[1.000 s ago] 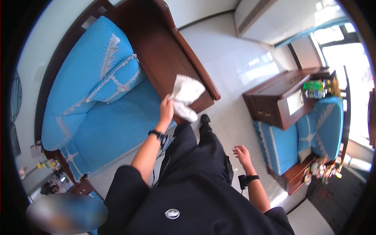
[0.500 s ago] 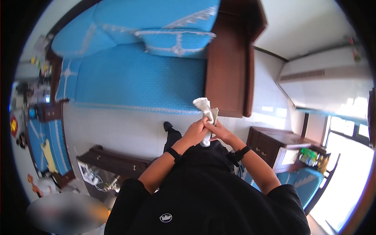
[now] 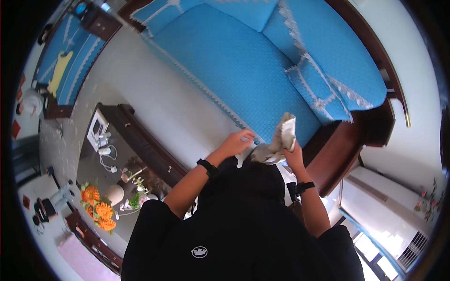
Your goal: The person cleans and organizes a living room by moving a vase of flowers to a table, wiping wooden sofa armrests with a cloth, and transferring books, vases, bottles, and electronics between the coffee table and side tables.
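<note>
Alongside sofa (image 3: pixel 234 61), open floor (image 3: pixel 161 103); right hand (image 3: pixel 294 157) grips cloth (image 3: pixel 283 136).

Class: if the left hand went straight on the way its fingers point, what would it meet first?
Probably the pale cloth in the right hand, though the depth between is unclear.

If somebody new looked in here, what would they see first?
Probably the big bright blue sofa with white lacy trim, stretching across the top of the picture. Next might come the orange flowers at the lower left, glowing against the darker things around them. Then, just right of the middle, the crumpled whitish cloth in the person's right hand stands out.
</note>
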Tool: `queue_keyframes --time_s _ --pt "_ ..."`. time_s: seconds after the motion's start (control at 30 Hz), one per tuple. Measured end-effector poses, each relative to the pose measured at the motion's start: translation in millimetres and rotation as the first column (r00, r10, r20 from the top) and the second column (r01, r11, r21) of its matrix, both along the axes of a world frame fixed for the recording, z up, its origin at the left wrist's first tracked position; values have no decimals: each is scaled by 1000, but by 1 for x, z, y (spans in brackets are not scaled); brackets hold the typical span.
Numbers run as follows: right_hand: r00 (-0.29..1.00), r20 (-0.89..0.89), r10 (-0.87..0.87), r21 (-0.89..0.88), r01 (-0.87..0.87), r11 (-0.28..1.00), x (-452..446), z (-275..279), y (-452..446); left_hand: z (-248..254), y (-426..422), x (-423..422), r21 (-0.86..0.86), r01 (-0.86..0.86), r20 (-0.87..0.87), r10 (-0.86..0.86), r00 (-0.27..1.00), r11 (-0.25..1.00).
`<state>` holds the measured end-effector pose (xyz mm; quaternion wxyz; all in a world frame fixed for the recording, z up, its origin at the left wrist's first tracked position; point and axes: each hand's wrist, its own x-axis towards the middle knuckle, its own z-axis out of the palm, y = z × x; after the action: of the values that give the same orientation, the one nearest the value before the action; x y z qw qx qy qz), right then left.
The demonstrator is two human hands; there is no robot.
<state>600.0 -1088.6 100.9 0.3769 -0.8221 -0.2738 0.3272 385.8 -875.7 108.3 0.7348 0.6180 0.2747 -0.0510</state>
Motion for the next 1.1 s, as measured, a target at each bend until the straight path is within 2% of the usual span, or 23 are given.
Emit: queue_keyframes --time_s 0.07,0.2,0.23,0.27,0.3,0.33,0.37,0.4,0.43,0.5,0.53,0.6,0.63,0.67,0.7,0.73,0.77,0.8,0.83,0.9,0.97,1.03,1.1 --pt "987 162 22 -94 -7 996 1 9 21 -30 45 -36 32 -254 -79 256 963 967" --pt "980 188 65 -312 -3 950 1 -35 10 -77 124 -113 319 -409 -129 467 875 855" --pt "986 140 93 -395 -30 918 1 -58 -6 -98 139 -136 394 -402 -145 488 861 826" --pt "973 153 171 -606 -44 794 -5 -71 -13 -120 150 -159 468 -387 -163 508 846 795" --pt "971 119 206 -672 -74 737 -9 -98 -34 -128 161 -178 484 -368 -223 518 826 794" --pt "997 -22 75 -759 -65 648 -19 -94 -28 -137 170 -199 498 -346 -283 526 802 795" --pt "946 -228 -229 -817 -58 574 -21 -116 -37 -150 177 -221 519 -265 -367 492 790 813" --pt "950 -260 -174 -790 -107 603 -29 -113 -27 -151 181 -241 514 -242 -416 486 769 823" --pt "963 -251 -98 -831 -162 533 -39 -80 25 -160 186 -263 474 -118 -554 400 730 873" --pt "891 -370 -263 -752 -121 648 -46 -97 73 -160 190 -312 405 -134 -540 354 763 905" --pt "885 -456 -92 -678 -279 681 -41 -96 111 -137 195 -319 286 -262 -682 388 620 922" --pt "867 -423 -264 -719 -144 680 -42 -141 198 -122 215 -340 140 -301 -724 305 618 943" --pt "869 -485 -97 -423 -136 896 -44 -153 249 -118 238 -342 143 -312 -718 315 620 939" --pt "931 -336 142 -416 -282 865 -32 -194 295 -110 253 -346 246 -250 -673 351 652 936" --pt "903 -404 147 -271 -271 924 -32 -177 369 -102 262 -348 346 -194 -625 380 682 918" --pt "926 -160 341 -343 -376 861 -37 -159 449 -98 279 -346 385 -300 -605 484 632 873" --pt "904 -257 342 -258 -405 877 -37 -144 516 -99 293 -346 380 -324 -603 497 624 866" --pt "892 -111 438 -337 -449 827 -41 -136 583 -102 310 -344 469 -386 -605 608 515 794" --pt "873 -98 478 -236 -487 841 -46 -121 639 -109 332 -344 561 -432 -587 707 393 706" --pt "846 -67 529 -121 -533 837 -62 -87 741 -125 359 -354 578 -496 -561 756 336 649" --pt "827 -30 561 5 -561 828 -80 -64 818 -127 393 -358 473 -649 -540 778 321 596" --pt "811 2 585 -20 -585 811 -95 -49 875 -126 431 -361 399 -715 -550 774 314 574" --pt "726 110 679 -128 -667 734 -110 -43 916 -132 462 -373 177 -872 -550 780 297 457"
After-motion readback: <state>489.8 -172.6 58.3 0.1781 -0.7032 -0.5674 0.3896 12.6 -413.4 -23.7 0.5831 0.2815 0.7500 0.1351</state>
